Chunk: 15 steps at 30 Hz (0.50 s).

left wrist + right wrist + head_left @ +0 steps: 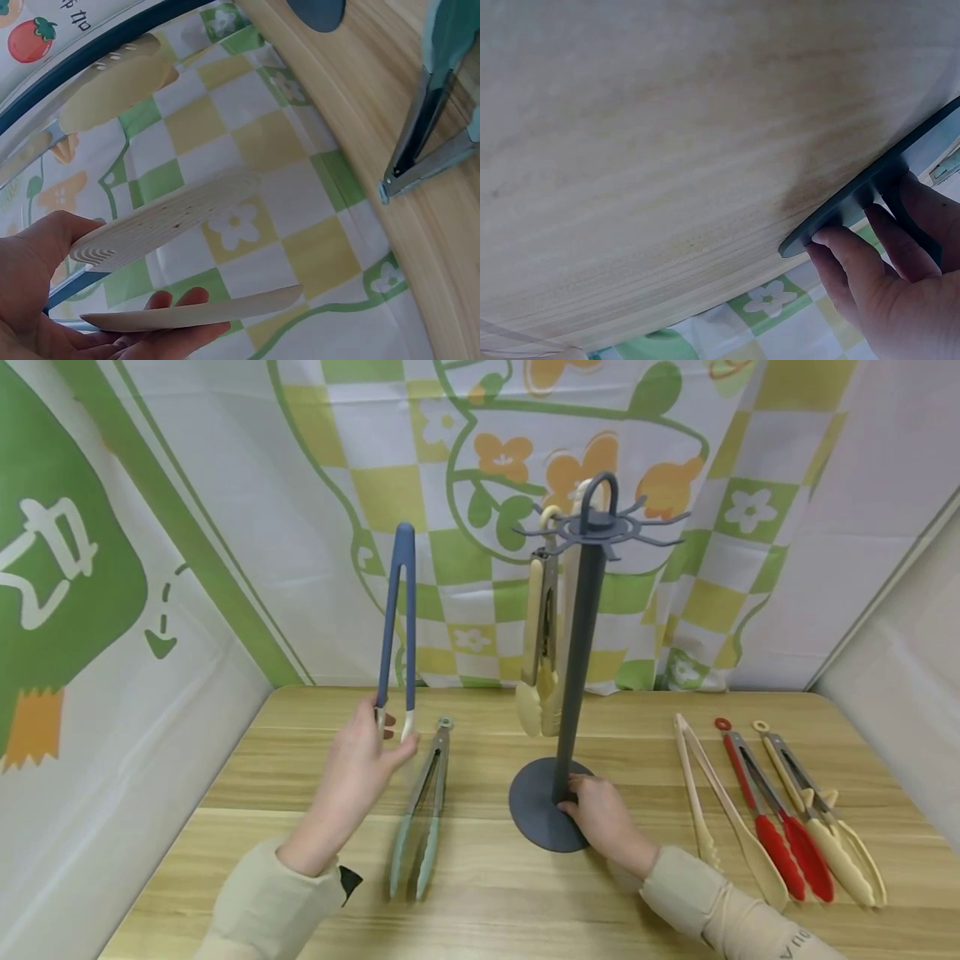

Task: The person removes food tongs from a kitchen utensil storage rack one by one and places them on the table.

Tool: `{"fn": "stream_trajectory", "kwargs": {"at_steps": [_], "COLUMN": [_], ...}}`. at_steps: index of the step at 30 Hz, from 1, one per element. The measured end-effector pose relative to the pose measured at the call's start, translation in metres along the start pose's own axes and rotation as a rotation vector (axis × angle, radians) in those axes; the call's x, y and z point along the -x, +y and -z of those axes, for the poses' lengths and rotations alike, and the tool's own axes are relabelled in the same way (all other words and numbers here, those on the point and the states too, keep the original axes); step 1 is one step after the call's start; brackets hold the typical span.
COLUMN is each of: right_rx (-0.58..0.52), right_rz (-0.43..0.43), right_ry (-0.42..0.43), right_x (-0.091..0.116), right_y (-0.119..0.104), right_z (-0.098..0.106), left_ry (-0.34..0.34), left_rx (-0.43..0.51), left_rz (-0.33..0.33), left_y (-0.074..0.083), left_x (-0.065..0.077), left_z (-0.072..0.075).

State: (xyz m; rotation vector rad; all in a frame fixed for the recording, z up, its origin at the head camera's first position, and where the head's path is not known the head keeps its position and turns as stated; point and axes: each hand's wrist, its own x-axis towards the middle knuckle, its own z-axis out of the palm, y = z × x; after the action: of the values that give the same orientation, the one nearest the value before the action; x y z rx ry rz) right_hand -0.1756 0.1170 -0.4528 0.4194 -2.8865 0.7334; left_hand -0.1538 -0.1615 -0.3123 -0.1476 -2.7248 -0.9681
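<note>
My left hand [356,772] pinches blue tongs [409,610] near their pale working ends, and holds them upright above the table with the joined end on top. In the left wrist view the two whitish tong heads [165,219] spread apart between thumb and fingers. A dark grey rack [580,660] with a ring of hooks stands mid-table. My right hand [603,822] grips its pole low down, close over the round base [542,810]. Cream tongs [534,627] hang from a left hook, and a pale beige utensil hangs behind, partly hidden by the pole.
Mint green tongs [431,810] lie between my left hand and the rack. To the right lie beige tongs [731,793], red tongs [772,835] and pale yellow tongs [828,827] side by side. A patterned curtain [465,635] borders the wooden table [495,893] at the back.
</note>
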Motion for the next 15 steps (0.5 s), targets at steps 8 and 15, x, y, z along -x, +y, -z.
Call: {"fn": "stream_trajectory", "kwargs": {"at_steps": [8, 15], "right_rx": [0.001, -0.003], "right_rz": [-0.003, -0.004], "right_ry": [-0.005, -0.011], "right_x": [0.000, 0.000], "right_y": [0.000, 0.000], "right_z": [0.001, 0.000], "left_ry": [-0.040, -0.067], "left_rx": [-0.012, -0.024], "left_rz": [0.026, 0.034], "left_y": [-0.012, -0.024], "left_x": [0.000, 0.001], "left_z": [0.002, 0.002]}}
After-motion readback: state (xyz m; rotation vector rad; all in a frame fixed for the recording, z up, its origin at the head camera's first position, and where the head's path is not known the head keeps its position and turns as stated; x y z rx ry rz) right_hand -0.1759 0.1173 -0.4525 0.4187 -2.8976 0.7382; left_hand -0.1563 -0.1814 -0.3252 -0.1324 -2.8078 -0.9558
